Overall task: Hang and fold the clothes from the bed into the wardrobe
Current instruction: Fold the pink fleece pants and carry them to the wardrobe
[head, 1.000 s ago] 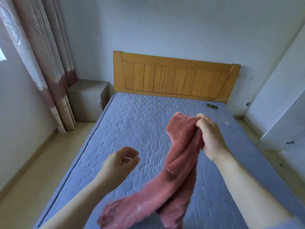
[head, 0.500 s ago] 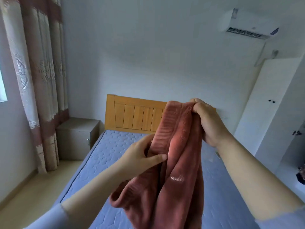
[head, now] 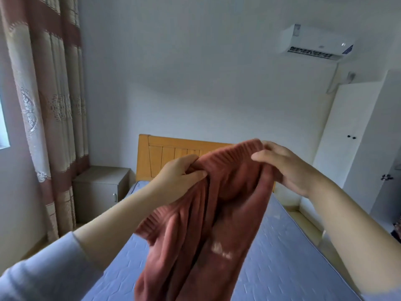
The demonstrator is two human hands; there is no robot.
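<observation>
Fingers (head: 191, 159) of the left hand (head: 180, 172) are curled tight round a bunched-up bit of the rust-red knit garment (head: 208, 224), thumb pressed on top. The right hand (head: 288, 168) pinches the ribbed top edge between thumb and fingers, so both are clamped on it

Big stuff first: the bed (head: 282, 257) with its blue quilted mattress fills 6 o'clock, wooden headboard (head: 169, 153) dead centre behind the hands. A striped curtain (head: 54, 105) runs down the 9 o'clock side, and the white wardrobe (head: 347, 161) stands at 3 o'clock, doors closed. The garment is held up in the air over the bed and hangs toward 6 o'clock. Its lower end runs out of frame, so can't tell if it touches the mattress

Smaller bits: grey nightstand (head: 97, 187) at 8 o'clock just beside the headboard, air conditioner (head: 316, 43) up at 1 o'clock, and two little dark knobs (head: 351, 137) on the wardrobe
</observation>
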